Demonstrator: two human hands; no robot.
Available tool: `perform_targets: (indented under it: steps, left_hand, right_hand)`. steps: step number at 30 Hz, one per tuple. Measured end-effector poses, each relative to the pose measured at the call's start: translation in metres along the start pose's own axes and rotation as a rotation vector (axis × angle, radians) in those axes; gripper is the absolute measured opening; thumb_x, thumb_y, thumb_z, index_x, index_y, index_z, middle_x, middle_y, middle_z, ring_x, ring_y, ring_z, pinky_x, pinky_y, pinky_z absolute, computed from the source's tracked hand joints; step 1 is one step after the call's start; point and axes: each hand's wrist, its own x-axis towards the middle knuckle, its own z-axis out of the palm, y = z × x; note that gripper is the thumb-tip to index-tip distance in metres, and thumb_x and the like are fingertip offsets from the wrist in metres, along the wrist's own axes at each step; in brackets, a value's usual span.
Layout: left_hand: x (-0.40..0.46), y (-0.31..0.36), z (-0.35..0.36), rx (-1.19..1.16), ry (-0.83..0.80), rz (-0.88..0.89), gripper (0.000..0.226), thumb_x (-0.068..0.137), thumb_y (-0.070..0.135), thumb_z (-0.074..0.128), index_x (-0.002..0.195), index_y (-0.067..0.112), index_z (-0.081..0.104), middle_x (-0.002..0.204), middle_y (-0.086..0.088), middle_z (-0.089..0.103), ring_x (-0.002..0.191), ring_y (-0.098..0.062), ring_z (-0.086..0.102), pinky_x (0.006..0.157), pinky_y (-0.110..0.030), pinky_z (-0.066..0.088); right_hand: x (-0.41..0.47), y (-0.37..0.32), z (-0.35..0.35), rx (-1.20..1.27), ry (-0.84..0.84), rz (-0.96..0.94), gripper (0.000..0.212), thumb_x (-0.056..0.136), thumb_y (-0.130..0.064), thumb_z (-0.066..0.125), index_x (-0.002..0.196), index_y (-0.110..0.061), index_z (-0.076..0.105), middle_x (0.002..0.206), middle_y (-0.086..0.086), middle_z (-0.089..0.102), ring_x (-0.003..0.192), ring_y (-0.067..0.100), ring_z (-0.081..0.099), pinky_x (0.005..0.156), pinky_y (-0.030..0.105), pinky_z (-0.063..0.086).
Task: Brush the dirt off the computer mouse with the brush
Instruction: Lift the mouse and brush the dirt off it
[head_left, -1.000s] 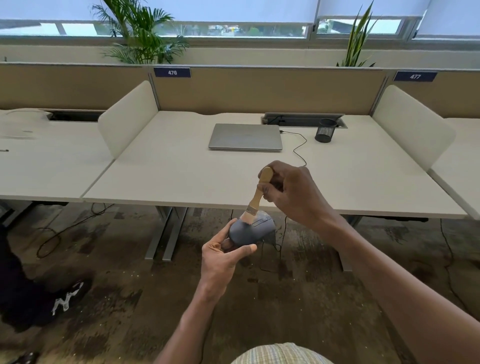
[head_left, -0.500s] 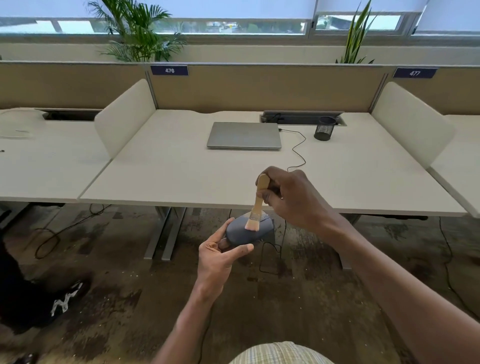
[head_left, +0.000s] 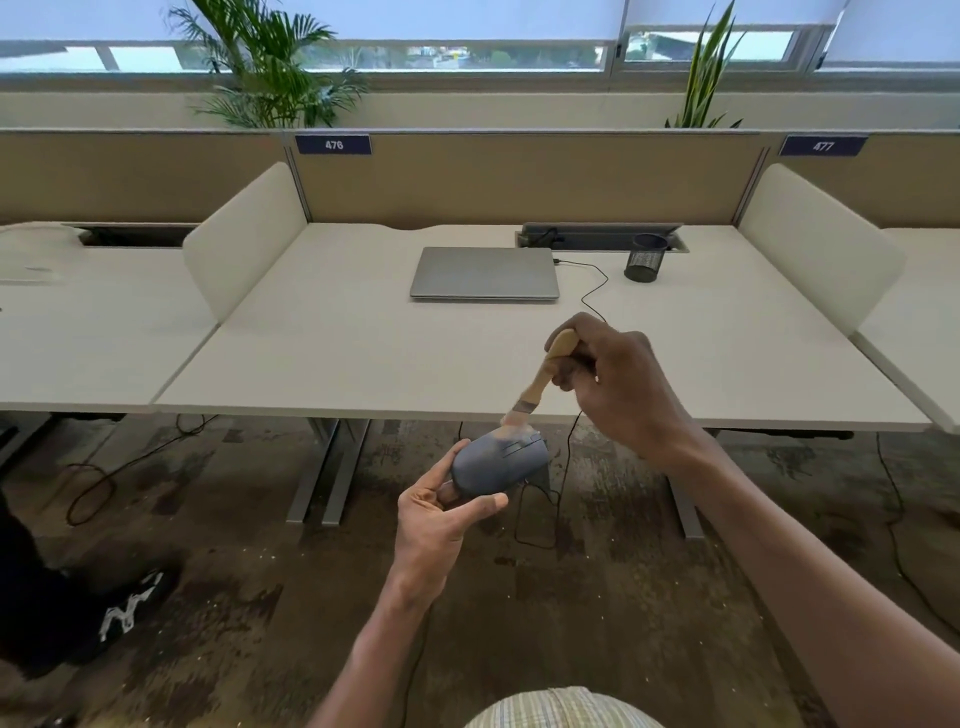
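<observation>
Brushing is underway: our right hand (head_left: 618, 384) grips the brush (head_left: 540, 382), bristles on the mouse (head_left: 501, 462) our left hand (head_left: 441, 519) grips. Next, we'd sweep across its top.

The brush (head_left: 540, 382) sweeps back up the mouse (head_left: 498, 462), bristles now at its far top edge, handle leaning right again in the right hand (head_left: 618, 384).
</observation>
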Motion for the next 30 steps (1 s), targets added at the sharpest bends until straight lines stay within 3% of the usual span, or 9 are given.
perform_targets:
  steps: [9,13,18,22,26,30]
  left_hand:
    - [0.001,0.001,0.002,0.016,-0.031,0.001,0.079,0.063,-0.001,0.086,0.136,0.017,0.063,0.120,-0.006,0.076,0.112,-0.024,0.074,0.084,-0.026,0.063]
    - [-0.001,-0.001,0.001,0.019,-0.064,-0.013,0.076,0.066,-0.004,0.085,0.136,0.016,0.064,0.122,-0.010,0.074,0.112,-0.028,0.074,0.082,-0.027,0.063]
    - [-0.004,-0.004,-0.003,0.036,-0.090,-0.029,0.077,0.064,-0.004,0.085,0.135,0.017,0.063,0.116,-0.003,0.078,0.111,-0.026,0.074,0.084,-0.026,0.063]
    - [-0.006,-0.006,-0.007,0.040,-0.098,-0.049,0.079,0.064,-0.004,0.089,0.135,0.017,0.063,0.117,-0.005,0.077,0.112,-0.027,0.074,0.084,-0.026,0.063]
    - [-0.007,-0.006,-0.008,0.058,-0.118,-0.058,0.083,0.060,0.006,0.094,0.137,0.016,0.063,0.119,-0.004,0.076,0.113,-0.027,0.073,0.085,-0.028,0.063]
    - [-0.009,-0.006,-0.009,0.054,-0.115,-0.060,0.084,0.056,0.015,0.095,0.135,0.019,0.065,0.119,-0.004,0.076,0.113,-0.027,0.073,0.084,-0.028,0.063]
  right_hand:
    - [-0.005,0.025,-0.016,-0.011,-0.033,0.139,0.033,0.088,0.020,0.047,0.096,-0.010,0.059,0.081,0.002,0.068,0.072,0.007,0.066,0.068,0.036,0.059]
    - [-0.008,0.031,-0.011,0.009,-0.043,0.176,0.034,0.086,0.020,0.046,0.092,-0.011,0.059,0.078,-0.001,0.067,0.071,0.016,0.066,0.067,0.039,0.058]
    - [-0.014,0.033,-0.009,-0.012,-0.009,0.196,0.032,0.088,0.018,0.047,0.091,-0.013,0.057,0.079,-0.002,0.066,0.072,0.013,0.066,0.066,0.034,0.057]
    - [-0.018,0.031,-0.012,0.002,-0.012,0.208,0.028,0.089,0.016,0.050,0.092,-0.010,0.059,0.081,0.000,0.069,0.074,0.018,0.068,0.069,0.038,0.059]
    - [-0.022,0.027,-0.005,-0.021,-0.056,0.219,0.028,0.090,0.014,0.049,0.091,-0.012,0.058,0.081,0.003,0.068,0.073,0.017,0.067,0.068,0.040,0.059]
    - [-0.025,0.029,-0.006,-0.046,0.003,0.246,0.027,0.090,0.014,0.050,0.092,-0.013,0.057,0.085,0.005,0.070,0.079,0.017,0.069,0.069,0.037,0.059]
